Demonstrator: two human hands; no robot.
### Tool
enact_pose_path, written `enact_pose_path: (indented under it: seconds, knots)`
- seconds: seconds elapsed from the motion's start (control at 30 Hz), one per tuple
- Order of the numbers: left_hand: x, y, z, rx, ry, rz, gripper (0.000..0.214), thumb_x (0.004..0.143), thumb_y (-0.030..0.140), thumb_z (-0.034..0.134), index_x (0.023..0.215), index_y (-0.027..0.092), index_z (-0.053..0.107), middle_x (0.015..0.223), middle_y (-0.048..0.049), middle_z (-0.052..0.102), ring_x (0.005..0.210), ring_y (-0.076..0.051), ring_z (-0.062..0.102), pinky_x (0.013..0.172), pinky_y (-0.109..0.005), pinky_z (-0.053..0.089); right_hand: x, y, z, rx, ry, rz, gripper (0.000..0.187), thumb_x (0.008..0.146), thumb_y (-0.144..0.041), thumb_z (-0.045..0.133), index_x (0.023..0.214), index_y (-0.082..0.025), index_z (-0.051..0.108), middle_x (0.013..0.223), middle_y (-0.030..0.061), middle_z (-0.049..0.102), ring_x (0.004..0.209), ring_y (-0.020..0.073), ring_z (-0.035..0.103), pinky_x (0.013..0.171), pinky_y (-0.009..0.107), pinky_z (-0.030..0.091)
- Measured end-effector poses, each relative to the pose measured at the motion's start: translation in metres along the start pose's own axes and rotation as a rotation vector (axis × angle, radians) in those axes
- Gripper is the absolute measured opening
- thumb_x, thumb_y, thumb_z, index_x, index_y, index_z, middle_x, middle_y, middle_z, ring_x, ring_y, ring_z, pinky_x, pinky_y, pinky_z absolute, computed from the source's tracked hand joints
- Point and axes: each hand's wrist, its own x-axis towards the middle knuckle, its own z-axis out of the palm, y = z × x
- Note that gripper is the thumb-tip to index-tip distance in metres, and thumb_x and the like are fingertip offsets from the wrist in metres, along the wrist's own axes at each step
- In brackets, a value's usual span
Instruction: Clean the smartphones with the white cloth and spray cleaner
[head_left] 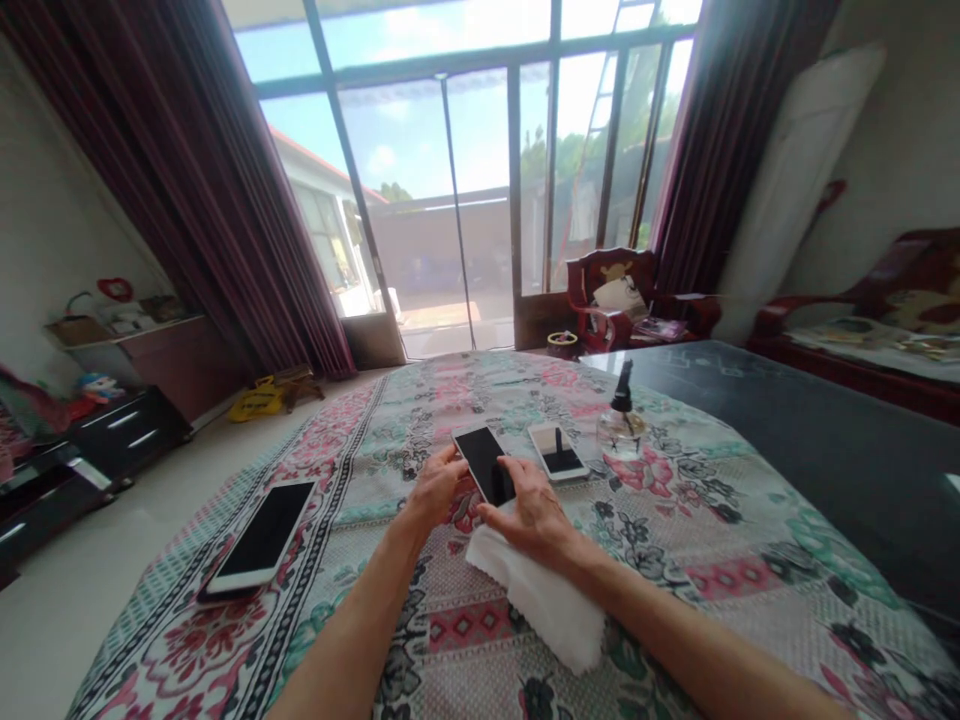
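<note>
A white-edged smartphone [484, 462] with a dark screen is between my two hands, its top pointing away from me. My left hand [436, 487] is at its left edge, fingers curled against the side. My right hand [534, 508] grips its lower right corner, with the thumb by the bottom end and fingers along the right edge. Under my right wrist lies a crumpled white cloth [551, 600]. Just right of the held phone, a smaller white smartphone [559, 452] lies face up. Further right stands a clear spray bottle [621, 432] with a black nozzle.
A larger white smartphone [264, 535] lies at the left on the patterned tablecloth [465, 640]. A dark tabletop [810, 450] extends to the right. Beyond are a red wooden chair [611, 300], glass doors [427, 220] and a yellow bag [256, 400] on the floor.
</note>
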Motion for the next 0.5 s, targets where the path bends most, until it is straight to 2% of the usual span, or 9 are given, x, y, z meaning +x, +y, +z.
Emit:
enact_pose_path:
  seconds: [0.2, 0.37, 0.5]
  knots:
    - [0.010, 0.004, 0.016, 0.035, 0.111, 0.054, 0.032, 0.059, 0.015, 0.066, 0.091, 0.013, 0.066, 0.078, -0.0036, 0.071, 0.064, -0.014, 0.066, 0.062, -0.024, 0.053, 0.010, -0.005, -0.011, 0.010, -0.008, 0.077, 0.065, 0.067, -0.035, 0.065, 0.125, -0.013, 0.051, 0.116, 0.0157, 0.057, 0.110, 0.0270, 0.054, 0.097, 0.039, 0.042]
    - [0.034, 0.007, 0.039, 0.025, 0.118, 0.041, 0.031, 0.057, 0.008, 0.061, 0.087, 0.012, 0.067, 0.072, -0.0020, 0.069, 0.060, -0.012, 0.062, 0.059, -0.022, 0.051, 0.028, 0.000, -0.039, -0.022, -0.003, 0.127, 0.052, 0.072, -0.029, 0.060, 0.121, -0.013, 0.057, 0.114, 0.0153, 0.062, 0.108, 0.0255, 0.057, 0.095, 0.035, 0.044]
    - [0.058, 0.002, 0.065, 0.038, 0.107, -0.003, 0.028, 0.056, 0.003, 0.059, 0.082, 0.011, 0.065, 0.070, -0.0019, 0.068, 0.061, -0.012, 0.061, 0.060, -0.021, 0.050, 0.042, 0.014, -0.065, -0.097, -0.010, 0.234, 0.045, 0.074, -0.029, 0.058, 0.117, -0.014, 0.062, 0.113, 0.0138, 0.065, 0.106, 0.0249, 0.060, 0.092, 0.032, 0.045]
